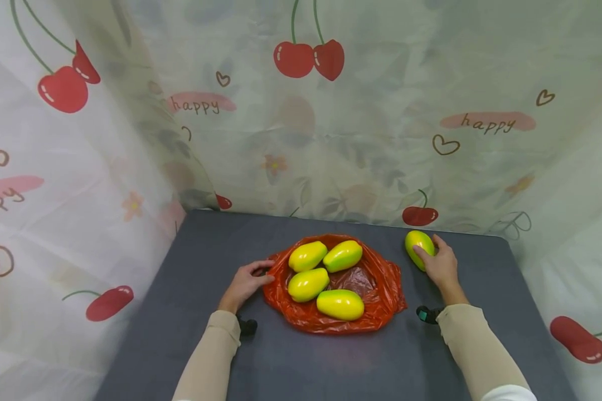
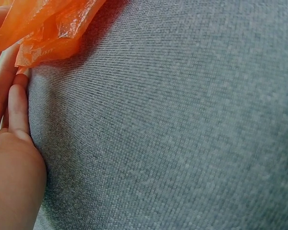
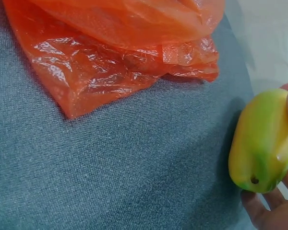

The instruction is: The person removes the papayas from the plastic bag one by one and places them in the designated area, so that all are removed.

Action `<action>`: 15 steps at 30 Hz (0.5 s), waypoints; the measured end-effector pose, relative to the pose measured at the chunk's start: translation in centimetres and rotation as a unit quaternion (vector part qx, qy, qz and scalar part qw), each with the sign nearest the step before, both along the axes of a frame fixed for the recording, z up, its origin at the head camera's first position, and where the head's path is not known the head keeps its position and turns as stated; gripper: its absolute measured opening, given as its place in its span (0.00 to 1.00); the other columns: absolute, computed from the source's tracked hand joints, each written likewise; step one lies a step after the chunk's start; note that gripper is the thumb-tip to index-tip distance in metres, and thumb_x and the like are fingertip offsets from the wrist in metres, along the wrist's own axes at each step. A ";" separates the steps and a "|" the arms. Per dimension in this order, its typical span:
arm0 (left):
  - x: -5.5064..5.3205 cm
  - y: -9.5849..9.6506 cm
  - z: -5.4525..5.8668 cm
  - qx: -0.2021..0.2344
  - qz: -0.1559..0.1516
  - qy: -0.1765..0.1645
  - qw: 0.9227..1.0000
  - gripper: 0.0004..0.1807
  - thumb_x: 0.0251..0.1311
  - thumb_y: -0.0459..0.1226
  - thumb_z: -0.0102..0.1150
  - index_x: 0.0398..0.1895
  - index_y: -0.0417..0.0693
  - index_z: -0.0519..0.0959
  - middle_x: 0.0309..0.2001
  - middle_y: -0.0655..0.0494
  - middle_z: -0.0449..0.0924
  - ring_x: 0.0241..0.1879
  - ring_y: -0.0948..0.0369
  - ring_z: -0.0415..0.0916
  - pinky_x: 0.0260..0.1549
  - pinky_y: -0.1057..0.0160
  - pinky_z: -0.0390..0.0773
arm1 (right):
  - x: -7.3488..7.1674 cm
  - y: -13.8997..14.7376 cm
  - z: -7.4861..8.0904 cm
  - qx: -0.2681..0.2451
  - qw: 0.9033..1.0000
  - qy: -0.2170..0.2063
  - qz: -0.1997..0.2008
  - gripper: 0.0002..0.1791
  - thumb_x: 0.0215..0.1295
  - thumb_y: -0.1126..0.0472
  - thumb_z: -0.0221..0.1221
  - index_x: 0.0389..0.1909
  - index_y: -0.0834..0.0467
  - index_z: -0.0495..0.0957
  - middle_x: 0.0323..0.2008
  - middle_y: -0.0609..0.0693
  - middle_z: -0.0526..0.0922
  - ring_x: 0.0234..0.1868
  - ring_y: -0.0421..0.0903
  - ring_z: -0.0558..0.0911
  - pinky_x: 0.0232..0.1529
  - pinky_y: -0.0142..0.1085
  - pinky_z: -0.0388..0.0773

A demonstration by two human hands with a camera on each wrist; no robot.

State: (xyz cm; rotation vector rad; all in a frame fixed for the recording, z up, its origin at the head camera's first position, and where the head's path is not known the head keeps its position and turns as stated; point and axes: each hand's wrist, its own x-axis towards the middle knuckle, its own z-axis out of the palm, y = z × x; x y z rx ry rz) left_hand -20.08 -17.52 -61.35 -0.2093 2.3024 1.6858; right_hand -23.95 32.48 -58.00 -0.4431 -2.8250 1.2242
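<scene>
On a gray table [image 1: 351, 365], seen from the head view, a red plastic bag [image 1: 395, 284] is lying with its mouth open upward, and four yellow-green fruits [image 1: 340, 304] are resting inside it, two toward the back, one at the left and one at the front. The left hand [image 1: 243, 285] is reaching to the left edge of the bag, its thumb and forefinger touching the plastic. Off to the right, near the back edge of the table, the right hand [image 1: 445, 268] is gripping a fifth fruit [image 1: 413, 244], which is standing apart from the bag. Beige sleeves [image 1: 481, 348] are covering both forearms, and a dark wrist device [image 1: 428, 315] is showing at each cuff. Behind and at both sides, a pale curtain [image 1: 351, 139] printed with cherries, hearts and the word "happy" is hanging.

From the left wrist view, a fold of the bag is passing between the thumb and the fingers [image 2: 19, 108], which are appearing to pinch it; the fingertips are partly hiding behind the plastic.

From the right wrist view, the fifth fruit is filling the right side, with the thumb pressing its upper part and the other fingers curling beneath its lower end. It is casting a shadow on the cloth surface; whether it is touching the table, I cannot tell.
</scene>
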 end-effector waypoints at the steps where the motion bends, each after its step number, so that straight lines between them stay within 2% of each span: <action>1: 0.0 0.0 0.0 0.000 0.000 0.000 1.000 0.22 0.60 0.43 0.72 0.59 0.60 0.83 0.69 0.53 0.76 0.74 0.48 0.68 0.74 0.44 0.65 | 0.0 0.0 0.0 0.000 1.000 -0.001 0.001 0.47 0.73 0.44 0.59 0.79 0.65 0.52 0.75 0.70 0.61 0.74 0.68 0.63 0.77 0.61 0.58; 9: 0.1 0.0 0.0 0.002 0.001 0.002 1.000 0.22 0.59 0.43 0.73 0.58 0.60 0.83 0.69 0.53 0.76 0.74 0.48 0.67 0.75 0.44 0.65 | 0.2 0.1 0.2 0.008 0.999 -0.035 0.016 0.49 0.72 0.39 0.57 0.81 0.63 0.49 0.77 0.70 0.58 0.76 0.68 0.60 0.77 0.62 0.56; 15: 0.0 0.0 -0.2 0.004 0.004 0.002 1.000 0.22 0.58 0.43 0.73 0.58 0.60 0.84 0.69 0.53 0.76 0.74 0.48 0.67 0.75 0.44 0.65 | 0.4 0.1 -0.1 0.009 0.999 -0.037 0.028 0.51 0.71 0.37 0.57 0.80 0.64 0.49 0.77 0.71 0.58 0.76 0.68 0.59 0.78 0.62 0.55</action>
